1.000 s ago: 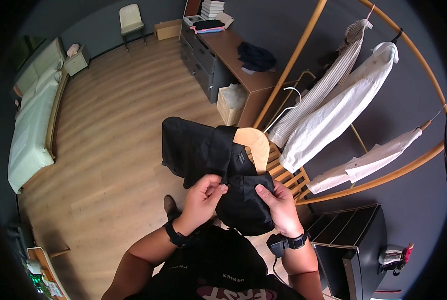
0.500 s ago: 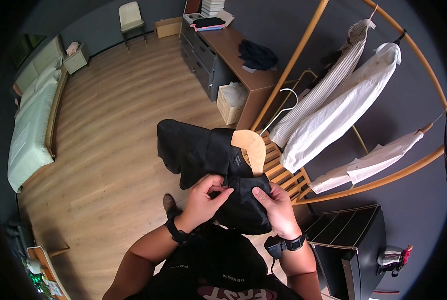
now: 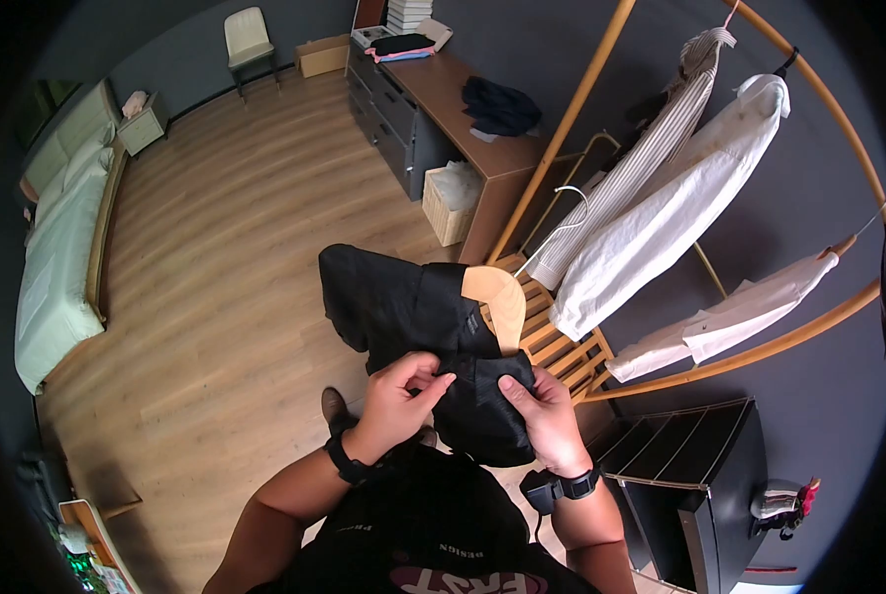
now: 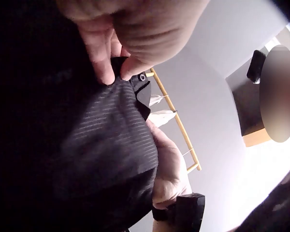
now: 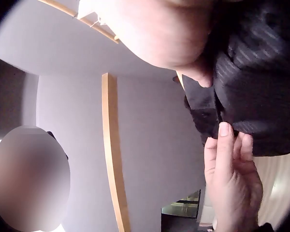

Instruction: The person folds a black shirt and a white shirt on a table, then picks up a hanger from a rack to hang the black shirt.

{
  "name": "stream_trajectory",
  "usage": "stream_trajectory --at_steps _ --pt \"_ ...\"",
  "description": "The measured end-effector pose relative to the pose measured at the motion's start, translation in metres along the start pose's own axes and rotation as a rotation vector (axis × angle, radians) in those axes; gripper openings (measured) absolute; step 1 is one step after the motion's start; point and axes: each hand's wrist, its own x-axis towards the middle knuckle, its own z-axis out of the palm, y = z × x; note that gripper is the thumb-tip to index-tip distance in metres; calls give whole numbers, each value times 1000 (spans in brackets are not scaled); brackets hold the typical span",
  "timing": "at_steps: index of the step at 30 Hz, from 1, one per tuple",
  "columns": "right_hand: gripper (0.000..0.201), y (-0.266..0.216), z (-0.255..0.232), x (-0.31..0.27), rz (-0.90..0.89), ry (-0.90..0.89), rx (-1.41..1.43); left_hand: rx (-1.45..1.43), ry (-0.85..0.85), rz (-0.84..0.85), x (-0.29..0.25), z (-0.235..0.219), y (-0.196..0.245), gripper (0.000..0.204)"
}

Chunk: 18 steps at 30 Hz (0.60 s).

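A black shirt point(image 3: 388, 302) with a faint woven stripe hangs on a wooden hanger point(image 3: 507, 307) with a white hook. My left hand point(image 3: 393, 406) pinches the shirt's front edge just below the collar, between thumb and fingers. Close beside those fingertips, a small dark button point(image 4: 142, 77) shows in the left wrist view. On the other side of the front, my right hand point(image 3: 554, 421) grips the cloth with its thumb on top, its fingers hidden underneath. The right wrist view shows the left thumb and fingers meeting at the cloth edge.
A curved wooden clothes rack point(image 3: 834, 104) at right carries a striped shirt point(image 3: 676, 124), a white shirt point(image 3: 680, 213) and a pale shirt point(image 3: 730, 317) over a slatted shelf point(image 3: 562, 351). Black cabinet point(image 3: 700, 475) at lower right; desk point(image 3: 453, 89) behind; bed point(image 3: 66, 267) at far left.
The head view has shifted a little. Both hands keep their hold near the collar, with slight finger movement at the left hand; shirt and hanger moved slightly.
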Motion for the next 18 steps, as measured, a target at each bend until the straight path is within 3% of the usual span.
stream_trajectory --at_steps 11,18 --pt "26 20 -5 -1 -16 78 -77 -215 -86 -142 -3 4 -13 14" --pt "26 21 1 -6 -48 98 -130 -285 -41 -138 -4 8 -22 11"
